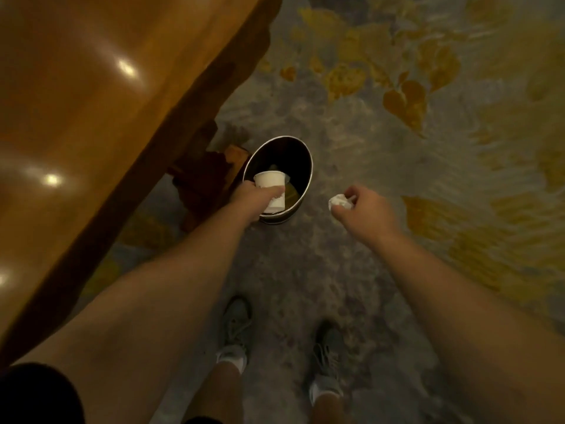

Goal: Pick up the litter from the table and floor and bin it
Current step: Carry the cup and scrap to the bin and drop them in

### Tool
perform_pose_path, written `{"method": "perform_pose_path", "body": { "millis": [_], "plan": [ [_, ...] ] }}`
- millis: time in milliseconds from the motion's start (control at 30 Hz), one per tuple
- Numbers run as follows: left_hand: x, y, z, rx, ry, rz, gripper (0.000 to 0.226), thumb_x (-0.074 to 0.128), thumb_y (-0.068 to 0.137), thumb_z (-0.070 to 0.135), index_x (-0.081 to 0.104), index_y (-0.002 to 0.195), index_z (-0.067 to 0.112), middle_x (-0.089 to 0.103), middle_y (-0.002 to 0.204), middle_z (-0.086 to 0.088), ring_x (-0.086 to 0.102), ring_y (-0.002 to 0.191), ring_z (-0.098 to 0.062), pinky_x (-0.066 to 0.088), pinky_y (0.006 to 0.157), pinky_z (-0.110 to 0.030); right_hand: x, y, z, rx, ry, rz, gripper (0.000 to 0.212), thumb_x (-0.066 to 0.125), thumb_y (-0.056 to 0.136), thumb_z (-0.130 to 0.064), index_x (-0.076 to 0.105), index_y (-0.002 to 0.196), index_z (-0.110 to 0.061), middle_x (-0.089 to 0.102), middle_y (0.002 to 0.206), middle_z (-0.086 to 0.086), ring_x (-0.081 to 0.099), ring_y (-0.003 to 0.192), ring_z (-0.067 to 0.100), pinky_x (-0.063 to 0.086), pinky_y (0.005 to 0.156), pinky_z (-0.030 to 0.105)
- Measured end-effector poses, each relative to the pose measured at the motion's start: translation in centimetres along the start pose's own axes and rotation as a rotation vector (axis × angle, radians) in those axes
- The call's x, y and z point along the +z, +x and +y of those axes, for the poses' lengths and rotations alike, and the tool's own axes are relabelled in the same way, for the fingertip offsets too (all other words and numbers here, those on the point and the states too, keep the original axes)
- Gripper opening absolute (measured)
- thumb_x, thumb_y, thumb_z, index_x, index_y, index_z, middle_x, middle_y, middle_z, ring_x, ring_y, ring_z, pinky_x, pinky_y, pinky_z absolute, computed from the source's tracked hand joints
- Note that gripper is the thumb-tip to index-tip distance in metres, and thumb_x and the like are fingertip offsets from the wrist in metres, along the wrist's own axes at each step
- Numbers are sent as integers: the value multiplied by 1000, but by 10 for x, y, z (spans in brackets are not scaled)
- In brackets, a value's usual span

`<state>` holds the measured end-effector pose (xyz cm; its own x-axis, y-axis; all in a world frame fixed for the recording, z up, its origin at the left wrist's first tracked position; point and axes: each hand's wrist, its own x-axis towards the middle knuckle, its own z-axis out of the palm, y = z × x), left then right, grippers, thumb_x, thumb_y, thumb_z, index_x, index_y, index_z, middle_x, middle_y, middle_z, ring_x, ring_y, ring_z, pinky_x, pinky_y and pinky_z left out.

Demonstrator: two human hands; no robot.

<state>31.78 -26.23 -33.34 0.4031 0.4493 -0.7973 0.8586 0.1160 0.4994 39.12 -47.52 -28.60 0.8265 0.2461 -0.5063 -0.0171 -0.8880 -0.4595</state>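
Observation:
A round dark bin [301, 154] with a pale rim stands on the floor beside the table leg. My left hand [252, 198] grips a white paper cup [270, 182] and holds it over the bin's near rim. A second white cup shape shows just under it, inside the bin. My right hand [365, 212] hangs to the right of the bin, above the floor, and pinches a crumpled white paper ball [339, 201] in its fingertips. Something yellowish lies at the bottom of the bin.
A glossy wooden table [91, 117] fills the left side, its carved dark leg [204, 175] right next to the bin. The floor is grey carpet with yellow leaf patterns [406, 102]. My two feet in sneakers [235, 332] stand just behind the bin.

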Motion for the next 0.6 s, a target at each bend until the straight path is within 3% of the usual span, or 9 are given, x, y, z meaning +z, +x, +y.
{"method": "perform_pose_path", "body": {
  "millis": [100, 267, 367, 467, 533, 600],
  "plan": [
    [5, 42, -8, -60, -78, 7, 80, 84, 71, 43, 52, 136, 8, 62, 126, -10, 62, 99, -25, 51, 70, -36, 32, 40, 2, 34, 49, -19, 31, 72, 84, -37, 68, 105, -14, 72, 103, 12, 67, 93, 31, 38, 69, 28],
    [5, 77, -8, -90, -87, 30, 87, 82, 73, 49, 47, 141, 8, 58, 132, -12, 61, 110, -31, 54, 75, -42, 62, 92, -15, -5, 73, -56, 29, 75, 82, -33, 66, 97, -10, 71, 98, 14, 67, 93, 33, 46, 70, 33],
    [4, 82, -6, -94, -104, 13, 88, 78, 76, 53, 43, 144, 9, 57, 136, -14, 63, 109, -31, 51, 71, -40, 77, 112, -27, -9, 61, -78, 33, 77, 79, -36, 66, 101, -14, 65, 94, 6, 66, 94, 29, 44, 70, 31],
    [-1, 78, -4, -86, -101, 18, 76, 75, 82, 48, 47, 140, 8, 61, 121, -11, 61, 83, -19, 48, 65, -33, 88, 118, -34, 5, 31, -149, 43, 78, 78, -37, 65, 111, -14, 65, 100, 5, 65, 94, 26, 50, 76, 35],
    [-5, 70, -6, -44, -37, 20, 59, 73, 85, 45, 56, 128, 8, 60, 102, -5, 60, 81, -18, 49, 64, -31, 92, 115, -35, 11, 34, -152, 41, 78, 76, -35, 64, 110, -15, 65, 100, 5, 63, 90, 24, 49, 73, 33],
    [-8, 63, -9, 14, 24, 2, 37, 71, 87, 44, 62, 105, 12, 60, 92, 0, 63, 89, -21, 54, 72, -34, 92, 105, -31, 3, 58, -143, 39, 78, 76, -35, 65, 108, -17, 65, 96, 3, 63, 87, 23, 50, 73, 33]
  ]
}}
